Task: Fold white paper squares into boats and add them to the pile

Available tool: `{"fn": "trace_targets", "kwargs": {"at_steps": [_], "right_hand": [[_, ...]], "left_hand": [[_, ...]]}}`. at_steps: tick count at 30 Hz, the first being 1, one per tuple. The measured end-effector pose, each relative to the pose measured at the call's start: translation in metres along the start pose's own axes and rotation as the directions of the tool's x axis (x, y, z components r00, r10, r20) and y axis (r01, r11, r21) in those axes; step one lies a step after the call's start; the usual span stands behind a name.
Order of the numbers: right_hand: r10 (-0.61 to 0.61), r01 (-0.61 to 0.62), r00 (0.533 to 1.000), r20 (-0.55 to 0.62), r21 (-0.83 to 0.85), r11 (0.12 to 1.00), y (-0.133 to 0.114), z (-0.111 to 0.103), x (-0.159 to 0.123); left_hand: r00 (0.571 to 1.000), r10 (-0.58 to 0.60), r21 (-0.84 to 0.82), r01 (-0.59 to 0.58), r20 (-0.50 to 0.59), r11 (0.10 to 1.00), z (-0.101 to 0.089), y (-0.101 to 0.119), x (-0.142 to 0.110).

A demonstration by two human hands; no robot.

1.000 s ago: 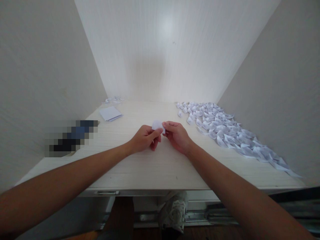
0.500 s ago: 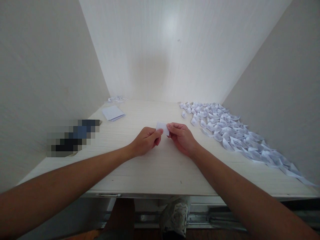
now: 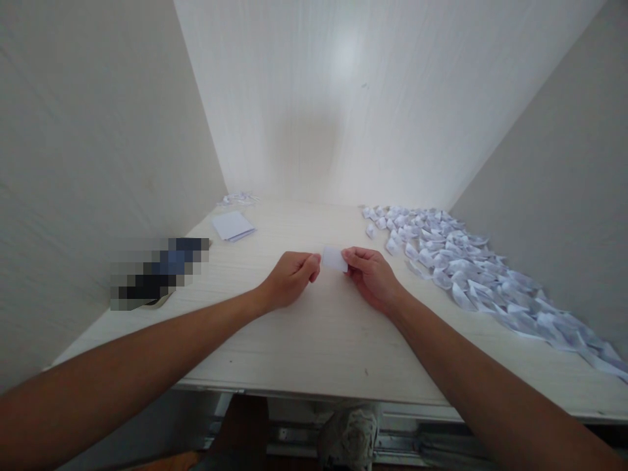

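Note:
A small folded piece of white paper (image 3: 334, 259) is held up over the table in front of me. My right hand (image 3: 373, 275) pinches its right edge between thumb and fingers. Close to the paper's left edge, my left hand (image 3: 292, 278) is closed, thumb pressed on the curled fingers. Whether a bit of paper sits inside that grip is hidden. To the right lies a large heap of folded white paper pieces (image 3: 456, 255), some shaped like little boats. A short stack of flat white paper sheets (image 3: 233, 226) rests at the back left.
The pale wooden table (image 3: 304, 347) has walls on its left, back and right sides. A few thin white paper scraps (image 3: 239, 198) lie in the back left corner. A dark, pixelated object (image 3: 164, 271) is by the left wall. Below the front edge, a shoe (image 3: 349, 435) shows.
My left thumb has come off the paper's face and is now just left of its edge. My right hand keeps its pinch. The whole view has shifted slightly.

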State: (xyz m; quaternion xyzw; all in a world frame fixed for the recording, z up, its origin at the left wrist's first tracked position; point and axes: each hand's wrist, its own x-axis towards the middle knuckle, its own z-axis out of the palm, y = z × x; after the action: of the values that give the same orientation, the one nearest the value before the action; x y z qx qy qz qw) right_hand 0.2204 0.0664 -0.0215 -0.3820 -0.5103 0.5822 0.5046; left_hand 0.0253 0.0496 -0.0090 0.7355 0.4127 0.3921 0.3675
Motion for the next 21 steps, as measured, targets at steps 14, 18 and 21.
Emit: {"fn": "trace_targets", "kwargs": {"at_steps": [14,18,21], "right_hand": [[0.059,-0.059,0.998,0.006,0.013,0.998,-0.004,0.002,-0.005],[0.056,-0.055,0.998,-0.034,0.033,0.998,-0.006,0.004,-0.007],[0.048,-0.048,0.997,-0.059,0.004,0.999,-0.007,0.006,-0.008]], "left_hand": [[0.996,0.055,0.036,-0.057,0.077,0.998,0.007,-0.007,0.005],[0.996,0.076,-0.033,-0.075,0.053,0.997,0.009,-0.010,0.007],[0.997,0.080,-0.025,-0.081,-0.015,0.996,0.010,-0.011,0.008]]}}
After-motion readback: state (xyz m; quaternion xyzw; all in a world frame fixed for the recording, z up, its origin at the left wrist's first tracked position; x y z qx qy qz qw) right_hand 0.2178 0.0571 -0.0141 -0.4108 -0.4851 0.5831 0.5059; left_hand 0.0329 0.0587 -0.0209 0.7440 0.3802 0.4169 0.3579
